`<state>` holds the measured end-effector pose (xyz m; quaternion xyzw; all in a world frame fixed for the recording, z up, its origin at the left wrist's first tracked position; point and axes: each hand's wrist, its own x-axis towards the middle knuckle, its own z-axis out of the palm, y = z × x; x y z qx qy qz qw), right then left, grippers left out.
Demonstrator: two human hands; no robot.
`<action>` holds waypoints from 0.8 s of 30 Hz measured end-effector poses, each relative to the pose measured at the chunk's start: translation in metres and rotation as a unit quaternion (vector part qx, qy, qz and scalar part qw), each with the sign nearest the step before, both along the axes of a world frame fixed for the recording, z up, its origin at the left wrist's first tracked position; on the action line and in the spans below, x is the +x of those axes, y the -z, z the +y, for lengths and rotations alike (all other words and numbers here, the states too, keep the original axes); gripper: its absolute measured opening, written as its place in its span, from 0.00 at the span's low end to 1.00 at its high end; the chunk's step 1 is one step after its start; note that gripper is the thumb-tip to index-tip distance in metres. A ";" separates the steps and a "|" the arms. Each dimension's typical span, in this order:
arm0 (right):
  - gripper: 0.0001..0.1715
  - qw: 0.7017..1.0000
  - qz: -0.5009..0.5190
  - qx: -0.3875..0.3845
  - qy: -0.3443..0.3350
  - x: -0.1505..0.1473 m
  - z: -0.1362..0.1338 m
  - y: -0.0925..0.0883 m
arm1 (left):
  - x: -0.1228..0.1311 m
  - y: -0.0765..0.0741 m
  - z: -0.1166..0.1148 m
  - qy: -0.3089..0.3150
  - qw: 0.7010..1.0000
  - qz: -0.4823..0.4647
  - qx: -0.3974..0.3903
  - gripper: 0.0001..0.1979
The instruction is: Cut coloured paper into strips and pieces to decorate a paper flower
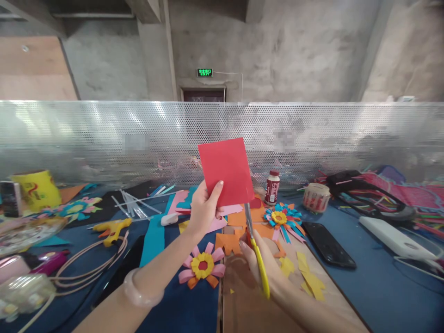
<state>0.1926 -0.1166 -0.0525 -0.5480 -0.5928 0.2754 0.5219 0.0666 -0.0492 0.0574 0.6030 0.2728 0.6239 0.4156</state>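
A flat red sheet of paper (pixel 227 171) is raised over the table, pinched at its lower left by my left hand (pixel 204 203), thumb in front. My right hand (pixel 258 259) grips yellow-handled scissors (pixel 258 263), their blades pointing up at the sheet's lower right corner. A short cut line seems to show there. Below my left wrist lies a pink paper flower with a yellow centre (pixel 202 266). Orange paper pieces (pixel 227 241) lie behind and beneath my right hand. A blue paper flower (pixel 282 216) rests beyond it.
A brown board (pixel 243 310) lies in front of me, with yellow scraps (pixel 312 280) on it. To the right are a black phone (pixel 329 245), a white power bank (pixel 397 238) and a bottle (pixel 272 187). On the left lie a yellow glue gun (pixel 111 229) and its looped cable. A perforated metal panel (pixel 156 138) stands behind.
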 end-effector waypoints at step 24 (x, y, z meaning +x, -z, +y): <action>0.11 0.994 0.042 0.039 0.095 0.008 0.007 0.000 | 0.008 0.014 -0.013 0.077 0.994 0.080 -0.011 0.15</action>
